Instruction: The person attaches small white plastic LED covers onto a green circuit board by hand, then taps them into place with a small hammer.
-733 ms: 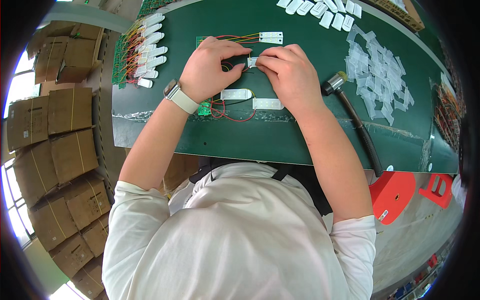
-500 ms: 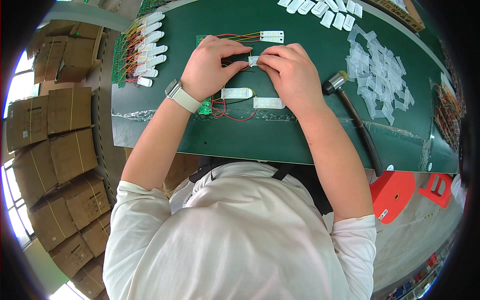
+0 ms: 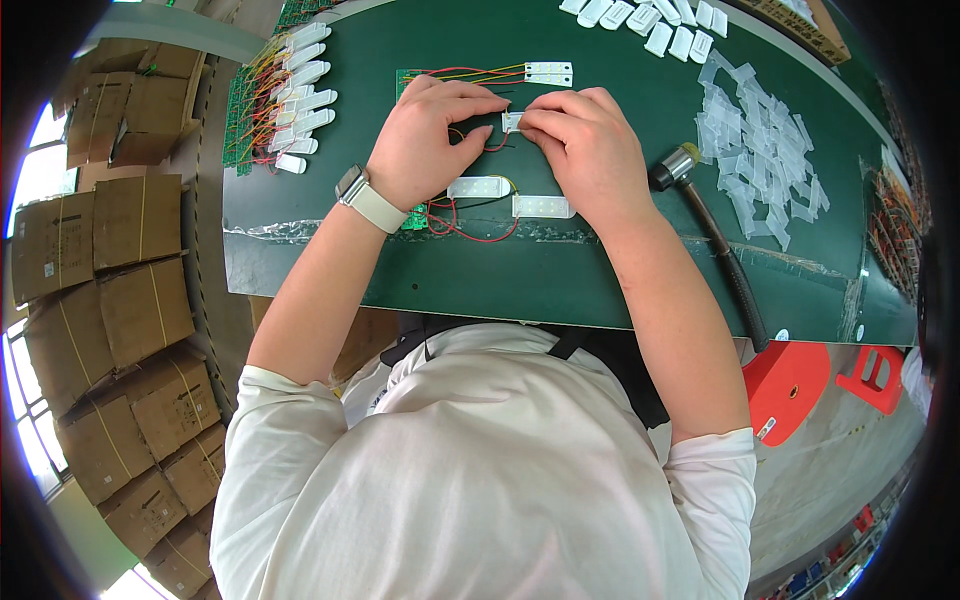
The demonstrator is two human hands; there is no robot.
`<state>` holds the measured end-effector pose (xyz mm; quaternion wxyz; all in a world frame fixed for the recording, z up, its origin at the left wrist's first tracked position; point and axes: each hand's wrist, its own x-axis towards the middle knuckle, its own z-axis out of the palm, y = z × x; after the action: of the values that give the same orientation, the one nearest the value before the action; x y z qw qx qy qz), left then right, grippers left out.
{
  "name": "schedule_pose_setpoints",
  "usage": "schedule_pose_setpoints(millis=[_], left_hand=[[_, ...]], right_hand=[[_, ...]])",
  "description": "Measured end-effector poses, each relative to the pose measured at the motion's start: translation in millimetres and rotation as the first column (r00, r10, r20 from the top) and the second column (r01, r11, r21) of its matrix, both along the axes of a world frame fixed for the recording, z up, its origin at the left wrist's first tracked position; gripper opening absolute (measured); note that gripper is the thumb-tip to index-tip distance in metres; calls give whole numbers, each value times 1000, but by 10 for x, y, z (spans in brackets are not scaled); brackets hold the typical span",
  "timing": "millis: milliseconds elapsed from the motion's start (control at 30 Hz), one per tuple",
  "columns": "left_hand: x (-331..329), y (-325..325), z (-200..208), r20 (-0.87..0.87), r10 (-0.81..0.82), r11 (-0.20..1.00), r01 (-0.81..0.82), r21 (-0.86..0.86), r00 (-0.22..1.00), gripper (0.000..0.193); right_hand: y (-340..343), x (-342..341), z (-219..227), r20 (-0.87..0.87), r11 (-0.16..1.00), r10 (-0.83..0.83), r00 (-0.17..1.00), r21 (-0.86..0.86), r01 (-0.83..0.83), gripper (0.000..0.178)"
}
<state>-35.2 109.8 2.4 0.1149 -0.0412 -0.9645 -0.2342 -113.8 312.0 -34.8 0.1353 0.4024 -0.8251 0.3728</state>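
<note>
My right hand (image 3: 590, 150) pinches a small white LED board (image 3: 512, 122) between thumb and fingers; its right part is hidden under them. Just left of it is my left hand (image 3: 430, 135), with a watch on the wrist. Its thumb and forefinger are apart, the forefinger tip close to the board's wired end. Red and dark wires run between the two hands. Below them lie two more white LED boards, one nearer the left hand (image 3: 478, 187) and one farther right (image 3: 543, 207), wired to a green circuit board (image 3: 414, 216) partly behind the left wrist.
Beyond the hands lies a wired pair of white LED strips (image 3: 548, 73). Wired white modules (image 3: 305, 98) line the left edge. A hammer (image 3: 715, 235) rests at right, beside a heap of clear plastic pieces (image 3: 750, 150). White covers (image 3: 660, 40) sit at the far edge.
My left thumb has drawn back from the LED board, leaving a wider gap to the forefinger. The right hand keeps its pinch. The whole view has shifted slightly.
</note>
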Motion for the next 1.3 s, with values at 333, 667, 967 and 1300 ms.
schedule_pose_setpoints(millis=[333, 667, 967, 1300], left_hand=[[-21, 34, 1, 16, 41, 999, -40, -19, 999, 36], [-13, 51, -67, -59, 45, 989, -52, -136, 997, 36], [15, 28, -45, -18, 165, 954, -164, -250, 986, 43], [48, 56, -42, 8, 214, 946, -205, -253, 977, 45]], right_hand=[[6, -18, -17, -3, 1000, 10, 1000, 3, -10, 8], [7, -24, -16, 20, 1000, 18, 1000, -14, -17, 7], [0, -21, -5, 29, 1000, 16, 999, 2, -17, 8], [20, -14, 32, 49, 999, 41, 998, -8, -41, 9]])
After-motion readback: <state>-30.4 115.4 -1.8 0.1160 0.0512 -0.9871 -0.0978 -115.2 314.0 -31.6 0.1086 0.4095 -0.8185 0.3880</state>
